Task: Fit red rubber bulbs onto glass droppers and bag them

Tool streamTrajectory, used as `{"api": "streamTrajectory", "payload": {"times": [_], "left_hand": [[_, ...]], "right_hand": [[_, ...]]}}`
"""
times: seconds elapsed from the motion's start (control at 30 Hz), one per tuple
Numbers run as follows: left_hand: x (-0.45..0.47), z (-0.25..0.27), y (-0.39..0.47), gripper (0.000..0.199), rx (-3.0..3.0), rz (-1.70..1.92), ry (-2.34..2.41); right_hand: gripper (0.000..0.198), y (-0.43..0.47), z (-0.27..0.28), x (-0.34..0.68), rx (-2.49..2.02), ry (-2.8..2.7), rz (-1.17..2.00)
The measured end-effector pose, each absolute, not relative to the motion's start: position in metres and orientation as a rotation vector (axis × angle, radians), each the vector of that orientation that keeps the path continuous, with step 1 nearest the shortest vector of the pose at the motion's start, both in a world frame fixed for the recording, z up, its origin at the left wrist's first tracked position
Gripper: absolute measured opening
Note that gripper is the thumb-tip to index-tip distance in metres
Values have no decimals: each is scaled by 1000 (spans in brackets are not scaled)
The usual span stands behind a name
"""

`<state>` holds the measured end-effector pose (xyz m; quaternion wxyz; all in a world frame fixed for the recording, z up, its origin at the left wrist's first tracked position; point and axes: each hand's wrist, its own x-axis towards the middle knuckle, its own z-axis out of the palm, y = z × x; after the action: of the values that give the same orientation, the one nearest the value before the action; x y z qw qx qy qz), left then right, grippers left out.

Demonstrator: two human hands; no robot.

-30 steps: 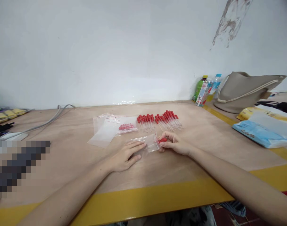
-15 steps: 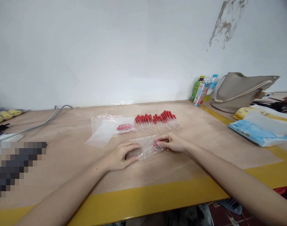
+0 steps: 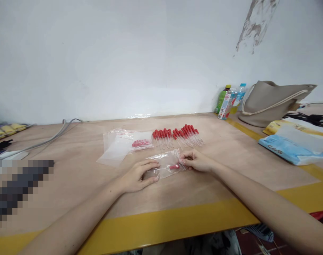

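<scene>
A clear zip-lock bag point(image 3: 165, 161) lies flat in front of me, its mouth toward the right. My left hand point(image 3: 141, 173) holds down its left end, thumb and fingers on opposite sides. Inside the bag, near the mouth, shows the red bulb of a dropper point(image 3: 174, 166). At the mouth my right hand point(image 3: 194, 159) is closed in a pinch around the dropper's hidden end; the bag's edge partly covers its fingertips. Behind the bag lie two groups of red-bulbed droppers, a left group point(image 3: 162, 136) and a right group point(image 3: 188, 134).
Flat clear bags point(image 3: 113, 150) lie left of the droppers, beside a filled bag with several red bulbs point(image 3: 140, 143). Bottles point(image 3: 226, 102), a grey handbag point(image 3: 272, 102) and a blue tissue pack point(image 3: 286, 150) stand right. A grey cable point(image 3: 44, 141) runs along the left.
The red bulb has slid a little left, farther into the bag, and more of it shows. Both hands stay in nearly the same place.
</scene>
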<state>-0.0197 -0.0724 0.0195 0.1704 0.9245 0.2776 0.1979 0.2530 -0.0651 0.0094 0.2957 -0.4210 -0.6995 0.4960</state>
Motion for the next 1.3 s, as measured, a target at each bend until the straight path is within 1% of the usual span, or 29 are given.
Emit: {"api": "streamTrajectory", "payload": {"times": [0.17, 0.3, 0.4, 0.47, 0.57, 0.77, 0.87, 0.93, 1.07, 1.2, 1.3], "left_hand": [[-19, 22, -73, 41, 2618, 560, 779], [-19, 21, -72, 38, 2626, 532, 781], [-20, 21, -72, 36, 2618, 542, 774], [-21, 21, -73, 31, 2599, 562, 771], [-21, 23, -75, 22, 2564, 591, 773], [-20, 26, -76, 17, 2535, 565, 785], [-21, 27, -75, 19, 2513, 545, 783], [-22, 27, -74, 18, 2512, 537, 778], [-23, 27, -75, 18, 2530, 526, 762], [-25, 27, -74, 20, 2542, 497, 755], [-25, 26, -73, 18, 2546, 482, 751]], "right_hand": [[45, -65, 12, 254, -1187, -1775, 1364], [38, -69, 14, 255, -1184, -1704, 1461], [40, -72, 15, 254, -1125, -1666, 1504], [39, -72, 13, 253, -1160, -1647, 1500], [34, -66, 10, 255, -1326, -1620, 1330], [13, -27, 8, 266, -1654, -1735, 455], [11, -6, 13, 261, -1721, -1801, 200], [15, 4, 17, 251, -1796, -1814, 157], [19, 18, 23, 230, -2003, -1761, 229], [23, 28, 27, 222, -2043, -1699, 274], [13, 32, 29, 227, -2003, -1680, 370]]}}
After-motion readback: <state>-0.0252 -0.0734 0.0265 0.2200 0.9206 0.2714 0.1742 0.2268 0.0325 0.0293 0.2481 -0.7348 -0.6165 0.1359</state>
